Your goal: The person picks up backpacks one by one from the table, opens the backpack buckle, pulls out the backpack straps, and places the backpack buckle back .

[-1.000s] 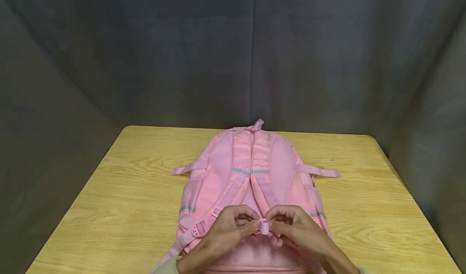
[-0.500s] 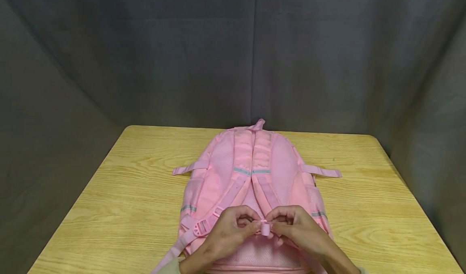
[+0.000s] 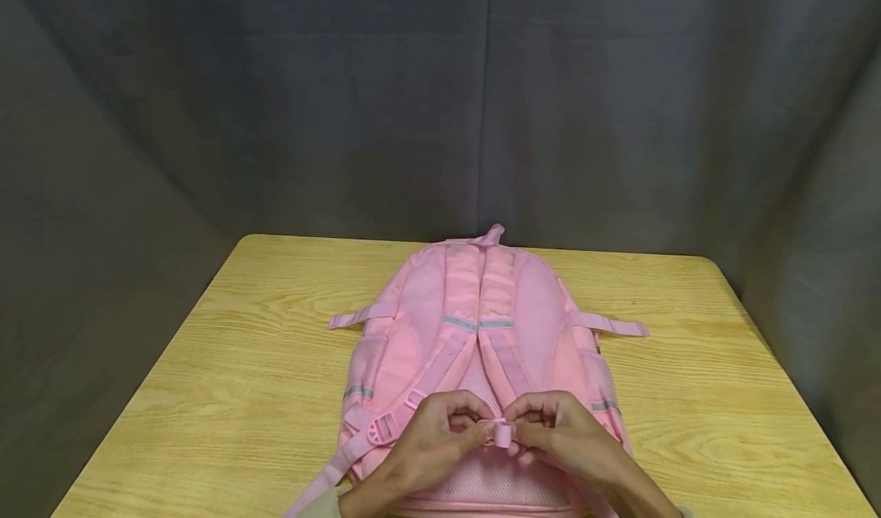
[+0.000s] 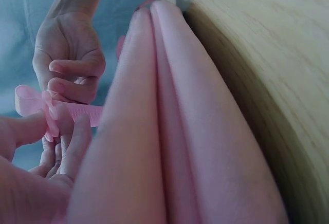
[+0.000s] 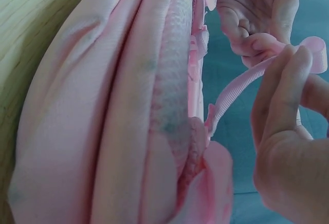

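A pink backpack (image 3: 557,296) lies on the table with its shoulder straps up. Above its lower back panel, both hands meet at a small pink plastic buckle (image 4: 51,113) on a webbing strap (image 5: 241,85). A short loop of webbing (image 3: 503,435) stands out of the buckle between the thumbs. My left hand (image 3: 437,435) pinches the buckle's left side with thumb and fingertips. From the right, my right hand (image 3: 574,438) pinches it in the same way. Fingers cover most of the buckle in the head view.
A second strap adjuster (image 3: 382,429) lies at the backpack's left, its webbing running toward the front edge. Two side straps (image 3: 363,315) stick out onto the wooden table (image 3: 241,380). Dark grey cloth (image 3: 344,120) hangs behind and at both sides.
The head view has shifted slightly, so the backpack and hands sit a little further right. Both hands keep their pinch on the buckle, with hardly any visible movement.
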Demonstrator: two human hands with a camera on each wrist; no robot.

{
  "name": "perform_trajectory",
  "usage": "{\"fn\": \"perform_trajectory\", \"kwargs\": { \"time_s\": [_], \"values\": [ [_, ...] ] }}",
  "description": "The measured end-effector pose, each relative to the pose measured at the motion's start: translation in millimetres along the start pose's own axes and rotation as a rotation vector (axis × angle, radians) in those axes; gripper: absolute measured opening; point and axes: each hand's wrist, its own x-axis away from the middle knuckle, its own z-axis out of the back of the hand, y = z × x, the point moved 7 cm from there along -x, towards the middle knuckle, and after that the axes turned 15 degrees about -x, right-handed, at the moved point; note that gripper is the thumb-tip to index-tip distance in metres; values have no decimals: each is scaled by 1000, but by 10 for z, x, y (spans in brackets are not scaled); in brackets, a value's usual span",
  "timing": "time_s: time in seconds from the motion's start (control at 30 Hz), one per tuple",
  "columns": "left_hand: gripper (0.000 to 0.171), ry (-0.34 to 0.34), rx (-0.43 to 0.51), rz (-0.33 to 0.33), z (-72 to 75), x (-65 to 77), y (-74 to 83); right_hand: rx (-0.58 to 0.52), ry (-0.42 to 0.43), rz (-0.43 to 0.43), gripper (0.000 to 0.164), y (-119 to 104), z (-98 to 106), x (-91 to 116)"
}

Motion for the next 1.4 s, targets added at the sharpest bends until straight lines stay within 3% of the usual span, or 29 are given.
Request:
{"fn": "perform_trajectory", "kwargs": {
  "time_s": [0.3,0.7,1.13,1.4],
  "values": [
    [14,-14,59,25,-10,7,-1,-64,-32,-48,19,21,-19,1],
    [13,12,28,12,6,-1,27,-67,-47,-12,19,19,-27,-5],
    [12,-4,53,17,-13,-34,57,-177,-123,-4,16,18,-56,14],
    [12,-9,64,25,-5,-22,51,-112,-86,-23,17,3,-45,18]
  ]
}}
